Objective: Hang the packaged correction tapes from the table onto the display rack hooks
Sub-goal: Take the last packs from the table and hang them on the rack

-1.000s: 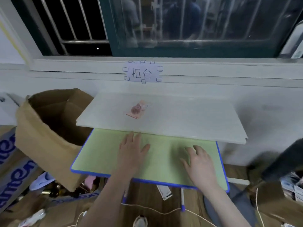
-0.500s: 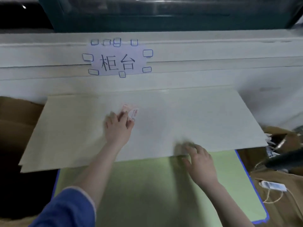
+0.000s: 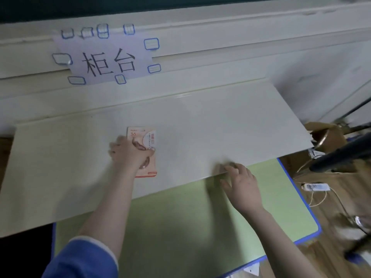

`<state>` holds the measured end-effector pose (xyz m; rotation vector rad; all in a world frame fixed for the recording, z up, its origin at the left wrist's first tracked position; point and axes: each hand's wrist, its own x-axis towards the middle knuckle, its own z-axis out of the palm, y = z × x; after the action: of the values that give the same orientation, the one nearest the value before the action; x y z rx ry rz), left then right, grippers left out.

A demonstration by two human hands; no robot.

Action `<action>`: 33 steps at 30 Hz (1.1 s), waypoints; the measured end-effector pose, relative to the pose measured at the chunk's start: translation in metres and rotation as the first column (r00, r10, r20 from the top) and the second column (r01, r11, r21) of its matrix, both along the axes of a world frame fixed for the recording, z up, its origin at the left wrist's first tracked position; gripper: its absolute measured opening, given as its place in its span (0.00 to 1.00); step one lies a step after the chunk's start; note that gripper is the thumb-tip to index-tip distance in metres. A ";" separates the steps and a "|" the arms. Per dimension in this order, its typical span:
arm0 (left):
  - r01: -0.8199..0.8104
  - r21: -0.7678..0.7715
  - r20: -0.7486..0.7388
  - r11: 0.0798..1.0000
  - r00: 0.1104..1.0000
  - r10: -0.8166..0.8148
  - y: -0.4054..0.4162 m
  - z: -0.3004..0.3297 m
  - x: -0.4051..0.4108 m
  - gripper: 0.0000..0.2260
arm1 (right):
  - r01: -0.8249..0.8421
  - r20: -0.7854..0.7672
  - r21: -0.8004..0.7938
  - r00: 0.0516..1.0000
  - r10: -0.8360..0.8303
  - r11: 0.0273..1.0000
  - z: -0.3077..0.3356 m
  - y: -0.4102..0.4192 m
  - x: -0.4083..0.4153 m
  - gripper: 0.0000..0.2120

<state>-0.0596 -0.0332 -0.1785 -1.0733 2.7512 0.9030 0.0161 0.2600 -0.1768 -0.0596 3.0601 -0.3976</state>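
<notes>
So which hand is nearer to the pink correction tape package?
Left. The left hand grips the correction tape package; the right hand rests apart at the white board edge.

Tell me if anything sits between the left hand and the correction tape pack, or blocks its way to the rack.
Nothing lies between them: the left hand already grips the correction tape pack on the white board. No display rack appears in this view, so that path cannot be judged.
</notes>
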 end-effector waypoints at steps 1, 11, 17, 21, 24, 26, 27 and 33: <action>0.015 0.031 -0.042 0.999 0.999 -0.014 0.005 -0.002 0.006 0.42 | 0.002 -0.013 -0.001 1.000 -0.002 1.000 0.000 0.003 0.005 0.19; 0.168 0.144 -0.196 0.975 0.971 -0.139 0.132 0.017 0.118 0.30 | 0.149 -0.133 0.002 0.980 -0.148 0.989 0.000 0.098 0.089 0.20; 0.236 0.160 -0.195 0.958 0.959 -0.204 0.238 0.025 0.206 0.33 | 0.210 -0.174 -0.024 0.962 -0.211 0.977 -0.007 0.196 0.181 0.16; 0.294 0.146 -0.241 0.945 0.937 -0.254 0.308 0.028 0.271 0.31 | 0.261 -0.156 -0.001 0.954 -0.257 0.965 -0.010 0.258 0.249 0.21; 0.340 0.156 -0.204 0.927 0.930 -0.307 0.352 0.029 0.312 0.30 | 0.296 -0.092 0.009 0.952 -0.294 0.955 -0.016 0.295 0.293 0.22; 0.374 0.146 -0.189 0.916 0.919 -0.345 0.375 0.028 0.332 0.31 | 0.320 -0.048 0.003 0.946 -0.320 0.947 -0.021 0.311 0.314 0.22; 0.396 0.141 -0.181 0.907 0.911 -0.369 0.384 0.027 0.340 0.31 | 0.329 -0.030 0.004 0.944 -0.329 0.944 -0.023 0.317 0.322 0.22; 0.507 0.139 -0.095 0.851 0.862 -0.498 0.417 0.002 0.365 0.34 | 0.416 0.054 -0.044 0.909 -0.414 0.908 -0.053 0.331 0.351 0.19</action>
<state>0.3058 0.3843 -0.1768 -0.2684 2.7251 1.0450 0.3673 0.5913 -0.2294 0.6006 3.0013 -0.4938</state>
